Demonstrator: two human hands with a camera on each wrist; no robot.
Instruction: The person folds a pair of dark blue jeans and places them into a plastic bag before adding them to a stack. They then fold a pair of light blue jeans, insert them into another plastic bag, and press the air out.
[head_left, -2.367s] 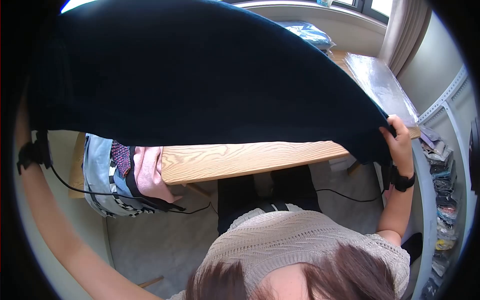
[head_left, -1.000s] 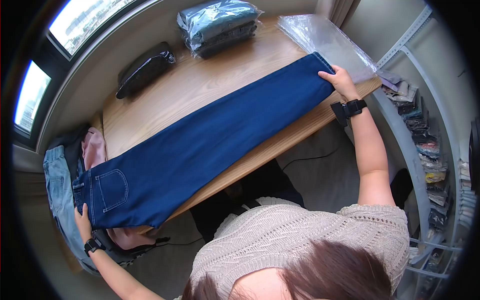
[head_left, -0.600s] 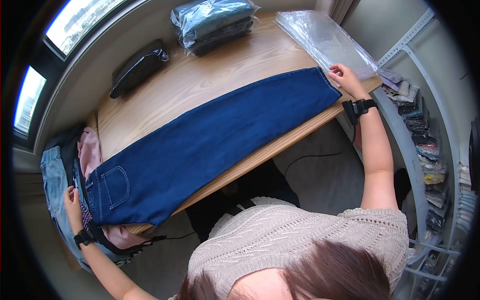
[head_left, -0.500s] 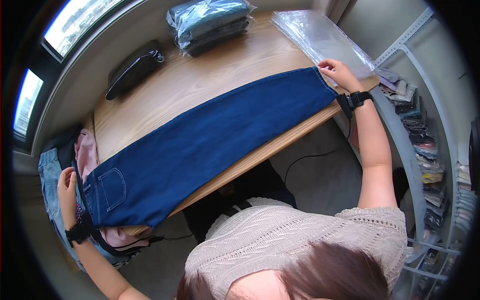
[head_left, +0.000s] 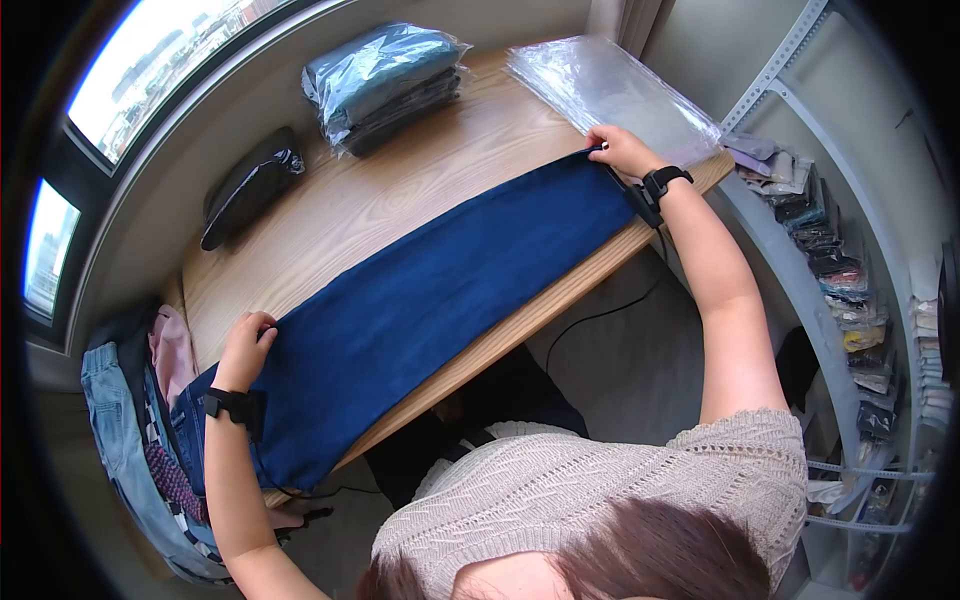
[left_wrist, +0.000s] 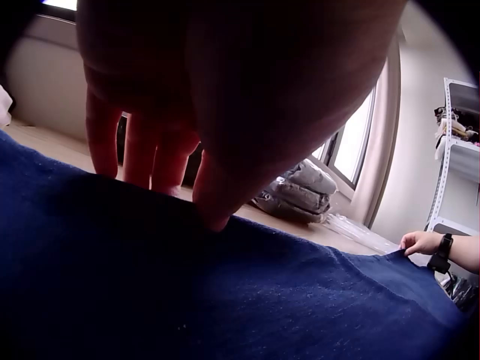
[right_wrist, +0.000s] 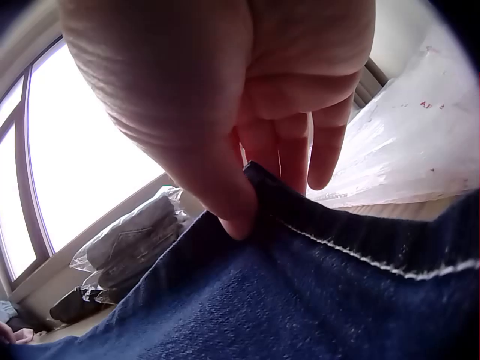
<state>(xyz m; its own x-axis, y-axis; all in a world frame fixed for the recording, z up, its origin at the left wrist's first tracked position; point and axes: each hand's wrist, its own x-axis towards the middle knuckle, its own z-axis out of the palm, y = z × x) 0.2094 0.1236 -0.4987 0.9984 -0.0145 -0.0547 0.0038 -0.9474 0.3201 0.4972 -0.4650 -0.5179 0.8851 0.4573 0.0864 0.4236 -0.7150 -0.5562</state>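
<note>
Dark blue jeans (head_left: 430, 290) lie lengthwise along the front of the wooden table, waist end at the left, hem at the right. My left hand (head_left: 247, 350) pinches their far edge near the pocket end; in the left wrist view the thumb is on the near side of the denim (left_wrist: 247, 300) and the fingers behind it. With thumb and fingers my right hand (head_left: 625, 155) pinches the far corner of the hem, raised to a small peak in the right wrist view, where white stitching runs beside the hem (right_wrist: 405, 274). The left hand's forearm covers part of the waist end.
Bagged folded clothes (head_left: 385, 85) and a dark bagged bundle (head_left: 252, 190) stand along the table's back. Clear plastic bags (head_left: 625, 95) lie at the back right. Light blue jeans (head_left: 125, 430) and a pink garment (head_left: 172, 350) hang at the left end. Shelves with packets (head_left: 840, 290) stand at the right.
The jeans came down from being held up onto the table. Both hands let go, then my left hand moved right along the far edge and took hold there, and my right hand gripped the hem corner.
</note>
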